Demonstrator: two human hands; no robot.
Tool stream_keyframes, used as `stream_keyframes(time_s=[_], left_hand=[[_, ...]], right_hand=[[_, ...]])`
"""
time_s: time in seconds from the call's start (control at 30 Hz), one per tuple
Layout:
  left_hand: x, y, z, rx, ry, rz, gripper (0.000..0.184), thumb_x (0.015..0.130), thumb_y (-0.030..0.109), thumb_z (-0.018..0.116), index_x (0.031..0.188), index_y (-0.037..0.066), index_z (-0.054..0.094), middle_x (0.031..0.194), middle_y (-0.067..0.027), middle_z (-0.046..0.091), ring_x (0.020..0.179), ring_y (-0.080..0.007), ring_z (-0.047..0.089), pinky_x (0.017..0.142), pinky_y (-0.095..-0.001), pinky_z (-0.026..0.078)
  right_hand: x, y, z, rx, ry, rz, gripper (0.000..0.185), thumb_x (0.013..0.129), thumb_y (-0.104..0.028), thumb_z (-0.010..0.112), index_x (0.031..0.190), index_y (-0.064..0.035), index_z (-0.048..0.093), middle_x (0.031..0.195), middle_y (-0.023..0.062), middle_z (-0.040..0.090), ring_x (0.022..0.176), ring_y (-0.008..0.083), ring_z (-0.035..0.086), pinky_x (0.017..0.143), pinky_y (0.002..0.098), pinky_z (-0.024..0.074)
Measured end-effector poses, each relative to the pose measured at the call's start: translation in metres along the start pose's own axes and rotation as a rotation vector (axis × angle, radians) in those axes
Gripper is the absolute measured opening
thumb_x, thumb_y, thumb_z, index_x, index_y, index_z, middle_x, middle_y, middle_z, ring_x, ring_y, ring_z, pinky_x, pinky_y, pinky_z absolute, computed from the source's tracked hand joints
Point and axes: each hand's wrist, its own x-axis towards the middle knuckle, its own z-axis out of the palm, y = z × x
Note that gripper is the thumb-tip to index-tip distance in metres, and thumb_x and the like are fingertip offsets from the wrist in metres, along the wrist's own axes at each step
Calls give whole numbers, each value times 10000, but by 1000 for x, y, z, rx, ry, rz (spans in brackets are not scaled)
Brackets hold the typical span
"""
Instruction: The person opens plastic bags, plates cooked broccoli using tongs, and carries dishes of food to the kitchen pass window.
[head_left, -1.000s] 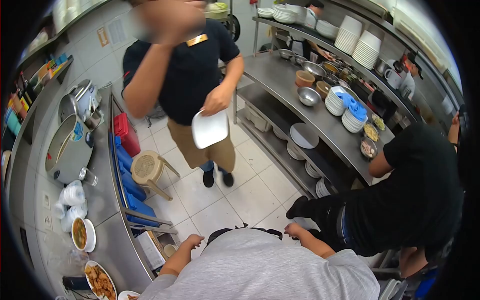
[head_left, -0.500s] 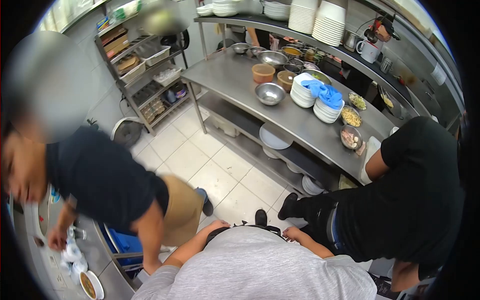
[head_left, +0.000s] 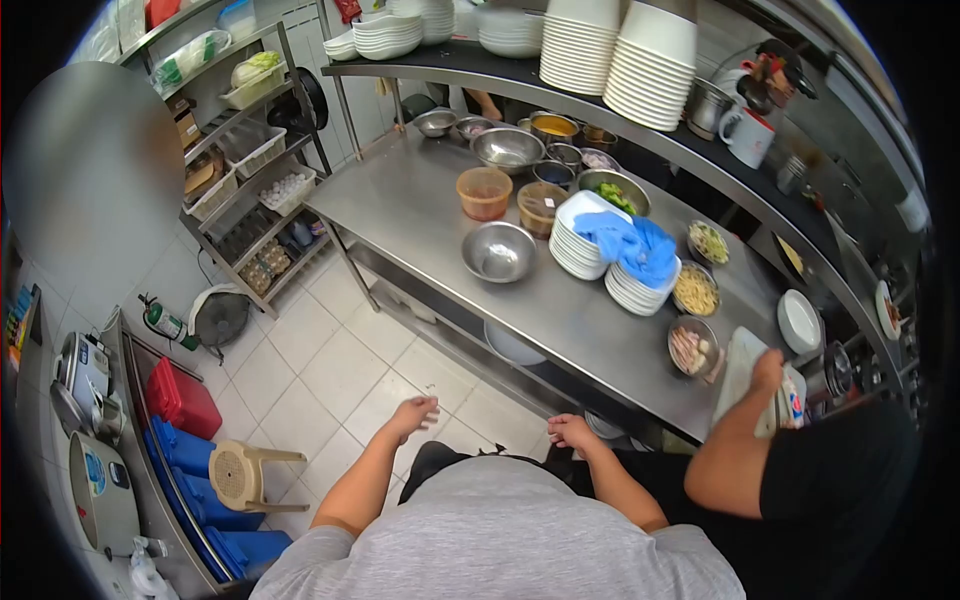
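My left hand [head_left: 412, 416] is held in front of my body over the tiled floor, empty, its fingers loosely bent and apart. My right hand [head_left: 571, 431] hangs near the front edge of the steel table [head_left: 400, 225], also empty with fingers slightly apart. Neither hand touches anything. Nearest on the tabletop stands an empty steel bowl [head_left: 499, 252]. Beside it, a blue cloth [head_left: 640, 245] lies over stacks of white dishes [head_left: 575, 250]. Small bowls of noodles [head_left: 696, 290] and sliced pinkish food [head_left: 690, 347] sit further right.
A co-worker's arm [head_left: 735, 440] reaches over a white cutting board [head_left: 740, 370] at my right. On the left are a beige plastic stool [head_left: 238, 475], blue bins [head_left: 215, 497], a red bin [head_left: 185, 398] and a rice cooker [head_left: 103, 495]. A storage rack [head_left: 255, 215] stands behind.
My view has shifted toward the table. Both my hands have moved forward from my waist. The co-worker on the left is no longer visible there; the right one now reaches over the cutting board.
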Motion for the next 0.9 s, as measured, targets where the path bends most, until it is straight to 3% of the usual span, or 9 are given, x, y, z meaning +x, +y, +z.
stream_keyframes(time_s=[0.2, 0.37, 0.5, 0.6, 0.63, 0.7, 0.77, 0.8, 0.9], left_hand=[[38, 236, -75, -183, 45, 565, 392, 970, 344, 527, 1238, 60, 564, 1093, -68, 652, 966, -172, 617, 818, -323, 483], [57, 445, -158, 75, 184, 1094, 337, 947, 278, 582, 1189, 44, 603, 1087, -38, 643, 1025, -134, 582, 891, -277, 446], [86, 609, -220, 526, 628, 1611, 519, 869, 280, 684, 1285, 21, 512, 1295, -162, 528, 1234, -263, 478, 1048, -376, 352], [125, 711, -258, 790, 942, 1798, 676, 843, 357, 691, 1373, 36, 420, 1380, -216, 457, 1285, -357, 432, 1053, -406, 344], [152, 737, -277, 966, 1115, 1681, 667, 859, 430, 645, 1389, 99, 413, 1394, -189, 452, 1285, -366, 429, 1034, -392, 361], [179, 766, -291, 1134, 1110, 1475, 529, 872, 441, 614, 1281, 115, 535, 1263, -170, 576, 1173, -347, 543, 956, -378, 421], [188, 799, -309, 1065, 813, 1238, 366, 871, 372, 630, 1090, 80, 638, 1040, -163, 675, 976, -305, 646, 851, -366, 468], [191, 804, -310, 1016, 798, 1346, 297, 879, 318, 624, 934, 28, 653, 824, -142, 680, 765, -247, 654, 767, -351, 476], [196, 829, -326, 958, 697, 1446, 299, 919, 315, 582, 987, 27, 622, 817, -116, 640, 766, -182, 586, 763, -313, 456]], right_hand=[[45, -114, 26, 107, -7, -47, 333, 870, -163, 636, 1173, -34, 588, 963, 44, 663, 796, 129, 639, 680, 267, 511], [49, -223, 52, 288, 54, -145, 339, 885, -161, 635, 1190, -21, 588, 1028, 58, 653, 837, 129, 629, 742, 275, 507], [42, -321, 65, 400, 26, -319, 343, 897, -137, 624, 1218, -28, 569, 1082, 63, 654, 900, 137, 626, 790, 266, 493], [32, -368, 62, 433, 80, -441, 337, 891, -131, 631, 1208, -31, 579, 1082, 60, 656, 917, 142, 625, 818, 276, 489], [29, -385, 54, 409, 106, -495, 331, 886, -131, 637, 1198, -32, 586, 1071, 57, 659, 923, 143, 624, 828, 279, 486], [24, -411, 27, 399, 195, -550, 338, 890, -136, 637, 1203, -22, 582, 1063, 61, 657, 923, 137, 619, 829, 277, 491], [29, -438, -12, 303, 400, -638, 330, 877, -137, 648, 1182, -20, 595, 1031, 53, 663, 902, 138, 617, 817, 275, 491], [34, -451, -38, 224, 539, -653, 317, 861, -132, 659, 1157, -29, 611, 1008, 42, 672, 881, 145, 622, 805, 274, 485], [101, -465, -158, 47, 847, -621, 341, 826, -121, 661, 1150, -23, 618, 997, 44, 656, 838, 147, 609, 754, 277, 487]])
